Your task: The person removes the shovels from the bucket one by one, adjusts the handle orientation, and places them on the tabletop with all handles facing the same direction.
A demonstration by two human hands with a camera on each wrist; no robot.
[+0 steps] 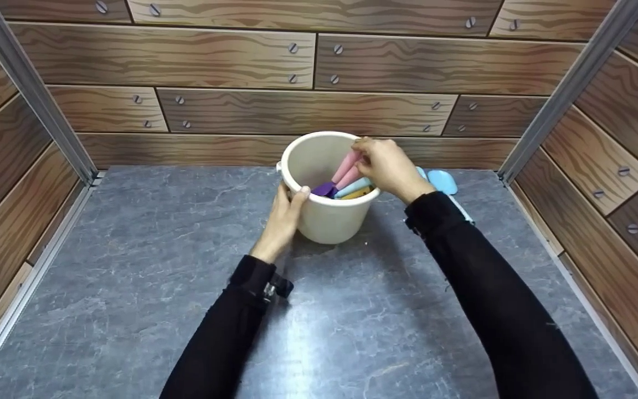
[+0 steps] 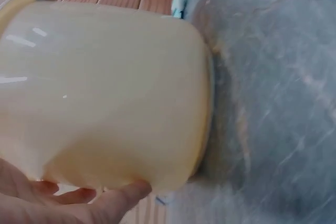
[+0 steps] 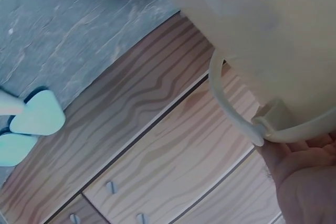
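Note:
A cream plastic bucket [image 1: 330, 221] stands upright near the back wall. My left hand [image 1: 283, 219] grips its near left side, thumb over the rim; in the left wrist view those fingers lie against the bucket wall [image 2: 115, 87]. My right hand [image 1: 388, 166] reaches over the right rim and pinches a pink handle [image 1: 346, 164] inside. A second pink handle [image 1: 348, 177] lies alongside it, with purple pieces [image 1: 324, 189] at their lower ends. Beside them in the bucket are a light blue piece [image 1: 354, 187] and a yellow one [image 1: 358, 193]. The right fingertips are partly hidden.
Light blue rounded blades [image 1: 442, 182] lie on the grey marbled surface [image 1: 158, 249] right of the bucket, partly behind my right forearm. They show in the right wrist view as flat blades [image 3: 39, 114]. Wood-patterned walls [image 1: 186, 58] with metal corner posts [image 1: 574, 83] enclose the surface.

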